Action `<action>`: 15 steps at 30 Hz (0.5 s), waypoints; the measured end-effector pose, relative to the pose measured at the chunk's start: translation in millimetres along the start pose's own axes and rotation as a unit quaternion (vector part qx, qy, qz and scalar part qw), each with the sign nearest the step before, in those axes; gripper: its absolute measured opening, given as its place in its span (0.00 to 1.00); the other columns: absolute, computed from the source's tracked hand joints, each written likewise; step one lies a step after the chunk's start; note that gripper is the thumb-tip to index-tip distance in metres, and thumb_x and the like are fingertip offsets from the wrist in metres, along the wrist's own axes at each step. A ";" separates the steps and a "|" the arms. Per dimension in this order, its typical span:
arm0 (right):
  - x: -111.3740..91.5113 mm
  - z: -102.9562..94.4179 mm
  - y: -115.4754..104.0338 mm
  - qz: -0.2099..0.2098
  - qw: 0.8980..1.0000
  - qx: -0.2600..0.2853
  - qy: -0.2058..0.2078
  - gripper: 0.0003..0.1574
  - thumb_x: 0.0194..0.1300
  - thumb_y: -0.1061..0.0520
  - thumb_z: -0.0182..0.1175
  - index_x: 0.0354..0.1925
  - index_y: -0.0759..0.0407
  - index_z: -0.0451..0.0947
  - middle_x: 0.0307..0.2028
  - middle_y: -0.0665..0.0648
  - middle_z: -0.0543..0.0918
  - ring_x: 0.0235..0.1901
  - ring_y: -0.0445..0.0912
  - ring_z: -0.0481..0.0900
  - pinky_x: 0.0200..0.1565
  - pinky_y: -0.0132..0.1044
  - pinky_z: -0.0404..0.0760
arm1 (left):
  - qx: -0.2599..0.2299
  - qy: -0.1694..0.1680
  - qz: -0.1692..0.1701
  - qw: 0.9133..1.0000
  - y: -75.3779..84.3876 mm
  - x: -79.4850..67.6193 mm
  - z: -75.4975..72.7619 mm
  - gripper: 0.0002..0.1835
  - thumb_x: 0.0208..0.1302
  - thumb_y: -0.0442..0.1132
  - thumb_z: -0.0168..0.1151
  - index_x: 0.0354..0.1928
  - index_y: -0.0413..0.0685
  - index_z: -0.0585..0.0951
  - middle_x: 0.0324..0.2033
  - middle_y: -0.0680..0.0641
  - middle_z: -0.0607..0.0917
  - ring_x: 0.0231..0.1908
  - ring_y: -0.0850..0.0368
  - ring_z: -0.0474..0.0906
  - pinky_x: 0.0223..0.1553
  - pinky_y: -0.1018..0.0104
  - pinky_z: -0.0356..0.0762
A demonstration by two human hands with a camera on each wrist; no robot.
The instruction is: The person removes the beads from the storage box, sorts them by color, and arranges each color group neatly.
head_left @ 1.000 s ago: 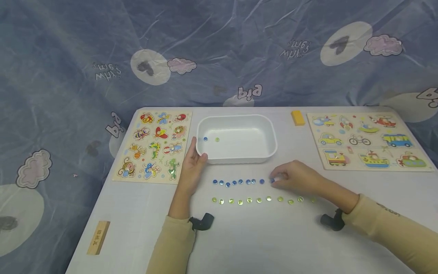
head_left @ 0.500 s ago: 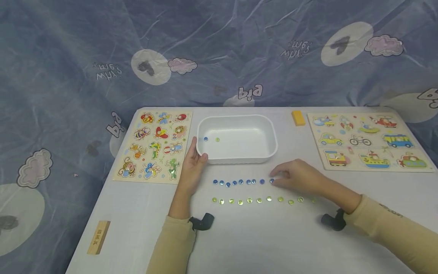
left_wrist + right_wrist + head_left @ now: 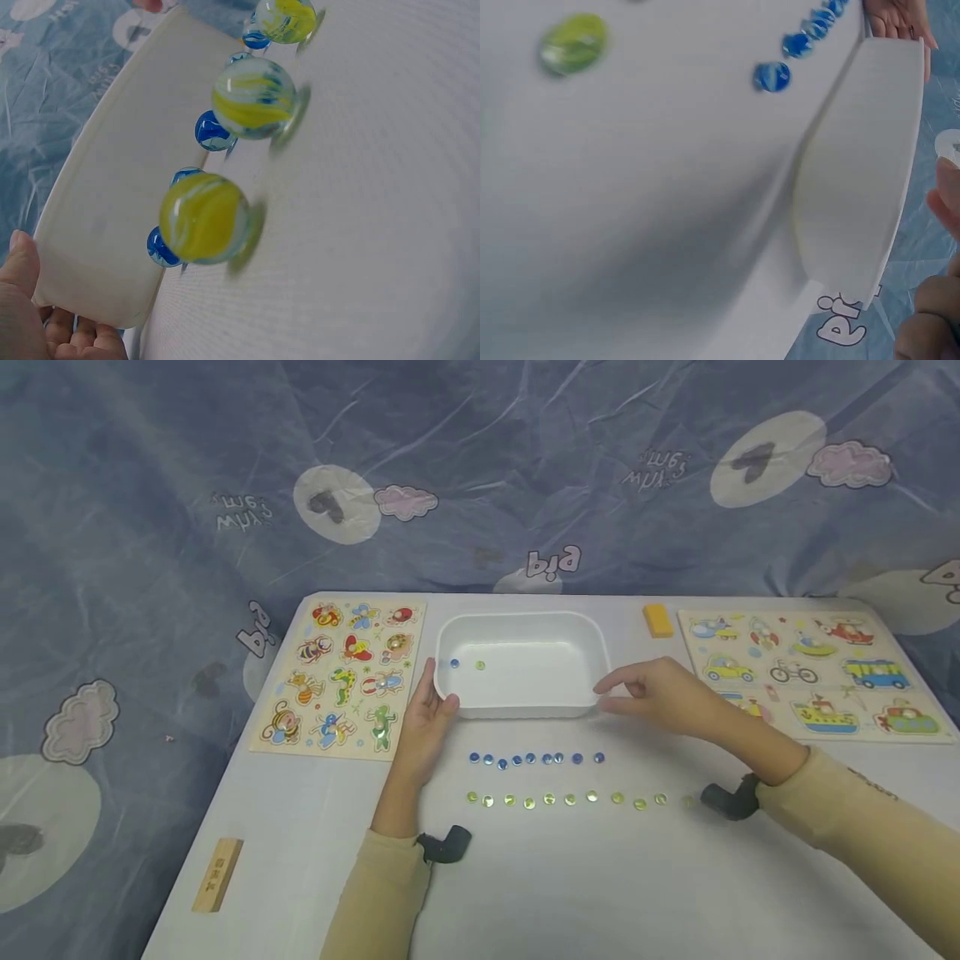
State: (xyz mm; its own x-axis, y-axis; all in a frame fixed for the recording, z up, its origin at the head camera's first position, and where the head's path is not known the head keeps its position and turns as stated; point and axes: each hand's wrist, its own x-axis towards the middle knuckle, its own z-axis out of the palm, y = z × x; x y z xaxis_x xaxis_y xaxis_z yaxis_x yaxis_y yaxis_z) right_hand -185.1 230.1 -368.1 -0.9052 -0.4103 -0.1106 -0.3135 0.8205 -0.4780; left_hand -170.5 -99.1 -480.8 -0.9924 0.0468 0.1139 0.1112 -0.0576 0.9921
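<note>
My left hand [image 3: 423, 731] grips the left front corner of a white plastic tray [image 3: 525, 712], thumb near the rim. Inside the tray's left part lie one blue marble [image 3: 454, 664] and one yellow-green marble [image 3: 480, 666]. By the tray's right front corner hovers my right hand [image 3: 663, 695], thumb and fingers apart, no marble visible between them. In front of the tray runs a row of several blue marbles [image 3: 531, 758]. Nearer to me is a longer row of yellow-green marbles [image 3: 550, 799]; the left wrist view shows a swirled yellow marble [image 3: 204, 219] up close.
An insect puzzle board [image 3: 341, 681] lies left of the tray, and a vehicle puzzle board [image 3: 817, 693] lies right, partly behind my right hand. A yellow block [image 3: 657, 621] sits at the back. A wooden block [image 3: 217, 875] is at the left front.
My right hand has let go of the blue marble at the right end of the blue row and moved up to the tray's right corner. The left hand stays on the tray.
</note>
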 end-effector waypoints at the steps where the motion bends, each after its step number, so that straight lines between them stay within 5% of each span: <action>1: 5.0 -1.4 -1.5 -0.002 1.000 0.002 0.004 0.15 0.57 0.45 0.66 0.44 0.45 0.83 0.11 0.46 0.56 0.13 0.40 0.55 0.14 0.29 0.59 | 0.001 0.000 0.001 1.000 0.4 -0.1 0.0 0.38 0.69 0.39 0.53 0.73 0.71 0.47 0.72 0.67 0.51 0.73 0.62 0.47 0.67 0.79 0.57; 8: 50.7 1.9 -14.5 -0.001 1.000 0.009 0.014 0.17 0.58 0.45 0.66 0.46 0.45 0.83 0.11 0.48 0.57 0.13 0.43 0.55 0.14 0.32 0.61 | -0.007 -0.001 -0.005 1.000 -2.8 1.7 -1.6 0.39 0.68 0.39 0.54 0.75 0.62 0.46 0.73 0.64 0.49 0.74 0.62 0.46 0.70 0.74 0.56; 15: 95.3 21.5 -28.0 -0.018 1.000 -0.008 -0.018 0.18 0.57 0.46 0.67 0.47 0.47 0.83 0.15 0.51 0.66 0.20 0.45 0.62 0.22 0.34 0.65 | -0.003 0.004 -0.008 1.000 -4.1 3.1 -1.4 0.38 0.69 0.39 0.53 0.74 0.64 0.47 0.73 0.67 0.50 0.73 0.63 0.47 0.66 0.82 0.57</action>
State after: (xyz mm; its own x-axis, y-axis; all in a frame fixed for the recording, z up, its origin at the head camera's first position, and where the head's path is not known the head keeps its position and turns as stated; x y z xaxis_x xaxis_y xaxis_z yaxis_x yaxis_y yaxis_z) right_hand -256.4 159.5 -383.9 -0.8820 -0.4542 -0.1254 -0.3512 0.8111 -0.4677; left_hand -174.1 -100.1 -484.6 -0.9944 0.0403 0.0977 0.0951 -0.0625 0.9935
